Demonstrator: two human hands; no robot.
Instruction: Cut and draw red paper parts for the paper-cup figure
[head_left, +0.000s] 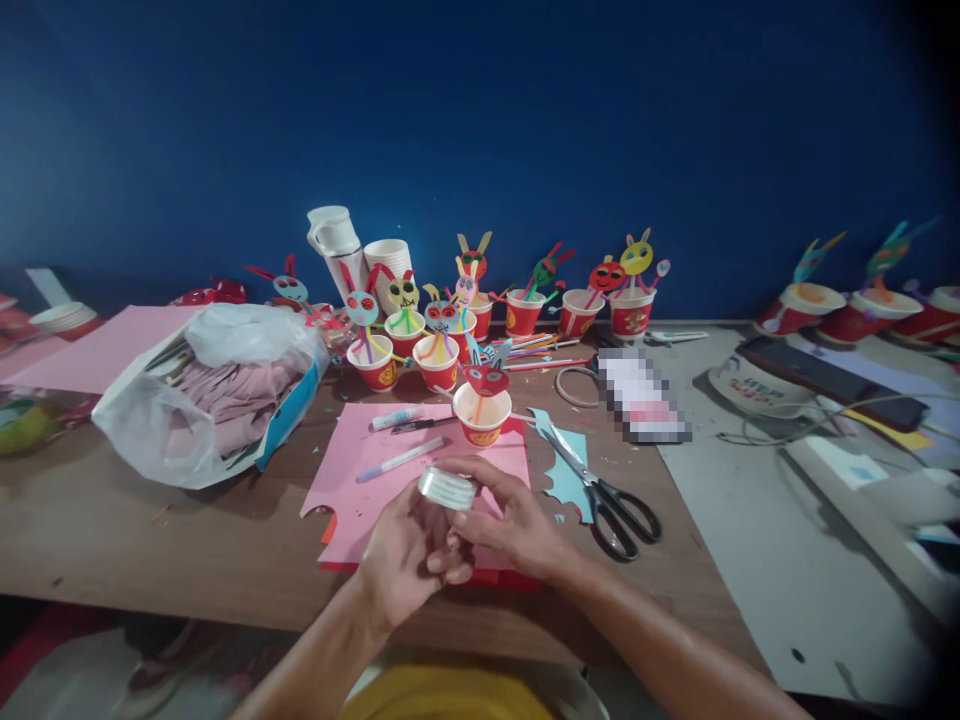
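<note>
A small whitish roll of tape (448, 488) is held up between my two hands over the pink paper (330, 480). My right hand (517, 520) has its fingers and thumb closed around the roll's right side. My left hand (397, 550) cups it from the left and below, fingers curled, partly hidden behind the right. Just beyond them stands a red and white paper cup (481, 415) with a red paper face (486, 378) on an orange stem. Two light-coloured markers (402, 460) and a dark pen (424, 424) lie on the paper. Black-handled scissors (611, 500) rest at right on light blue paper scraps (568, 470).
Several cups with paper creature heads (525, 312) line the back by the blue wall (480, 120). At left sits a plastic bag (225, 400) of pinkish material. Tape ring (576, 386), colourful sticks (536, 345), a pixelated object (643, 395) and a dark phone (832, 380) lie rightward.
</note>
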